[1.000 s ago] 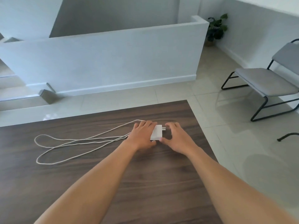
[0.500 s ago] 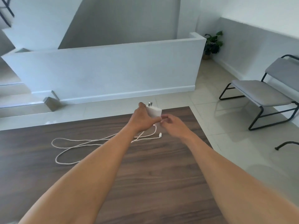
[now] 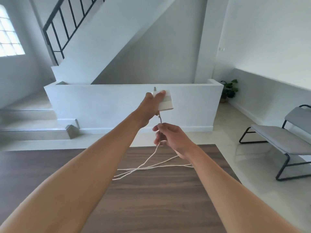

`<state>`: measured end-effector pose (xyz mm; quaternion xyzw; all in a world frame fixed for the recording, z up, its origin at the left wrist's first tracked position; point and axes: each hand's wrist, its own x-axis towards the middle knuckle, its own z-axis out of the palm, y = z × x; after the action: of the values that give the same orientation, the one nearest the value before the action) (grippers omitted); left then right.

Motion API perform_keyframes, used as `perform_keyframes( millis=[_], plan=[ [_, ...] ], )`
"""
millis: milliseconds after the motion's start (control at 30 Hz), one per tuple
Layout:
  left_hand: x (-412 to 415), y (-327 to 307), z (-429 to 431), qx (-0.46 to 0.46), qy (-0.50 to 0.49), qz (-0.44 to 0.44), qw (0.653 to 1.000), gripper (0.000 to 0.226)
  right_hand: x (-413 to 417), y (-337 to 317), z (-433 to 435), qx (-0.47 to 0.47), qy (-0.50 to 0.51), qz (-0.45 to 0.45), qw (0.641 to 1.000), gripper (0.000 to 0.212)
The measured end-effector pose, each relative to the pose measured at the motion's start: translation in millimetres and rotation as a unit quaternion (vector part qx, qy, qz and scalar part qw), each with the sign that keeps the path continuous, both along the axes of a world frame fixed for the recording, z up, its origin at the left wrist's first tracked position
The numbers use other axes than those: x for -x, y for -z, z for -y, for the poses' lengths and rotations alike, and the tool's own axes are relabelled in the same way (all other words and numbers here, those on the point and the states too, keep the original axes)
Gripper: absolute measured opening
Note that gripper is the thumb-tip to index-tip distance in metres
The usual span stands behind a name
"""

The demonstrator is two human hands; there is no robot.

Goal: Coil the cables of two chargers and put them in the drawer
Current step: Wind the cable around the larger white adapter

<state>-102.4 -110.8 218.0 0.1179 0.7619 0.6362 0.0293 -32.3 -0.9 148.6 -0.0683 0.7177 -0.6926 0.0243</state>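
My left hand holds a white square charger block raised well above the table, its metal prongs pointing up. Just below it my right hand pinches the white cable close to where it leaves the block. From there the cable hangs down and trails in loose crossing strands over the dark wood table, partly hidden behind my right forearm. Only one charger is in view, and no drawer is visible.
The table's far edge runs just under my hands. Beyond it lie a tiled floor, a low white wall and a staircase. A grey metal-framed chair stands on the right, with a potted plant in the corner.
My left hand lifted the charger block from the table up high. My right hand slid down onto the cable below it, and the cable was dragged toward the right. The view tilted upward.
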Motion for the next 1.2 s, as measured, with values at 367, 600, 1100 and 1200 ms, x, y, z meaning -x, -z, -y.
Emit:
perform_keyframes(
  millis=[367, 600, 1100, 1200],
  plan=[
    [-34.2, -50.9, 64.5, 0.076, 0.148, -0.101, 0.981, 0.032, 4.5, -46.2, -7.6, -0.177, 0.051, -0.043, 0.982, 0.024],
    [-39.3, -26.9, 87.6, 0.191, 0.205, -0.119, 0.953, 0.035, 1.8, -93.3, -21.0, -0.255, 0.048, -0.061, 0.964, 0.025],
    [-36.4, 12.2, 77.2, 0.140, 0.106, -0.107, 0.979, 0.019, -10.2, -119.2, 0.5, -0.439, 0.075, -0.086, 0.891, 0.030],
    [-32.8, 19.0, 73.4, 0.131, 0.086, -0.095, 0.983, 0.019, -13.7, -112.3, 7.4, -0.455, 0.068, -0.090, 0.883, 0.031]
  ],
)
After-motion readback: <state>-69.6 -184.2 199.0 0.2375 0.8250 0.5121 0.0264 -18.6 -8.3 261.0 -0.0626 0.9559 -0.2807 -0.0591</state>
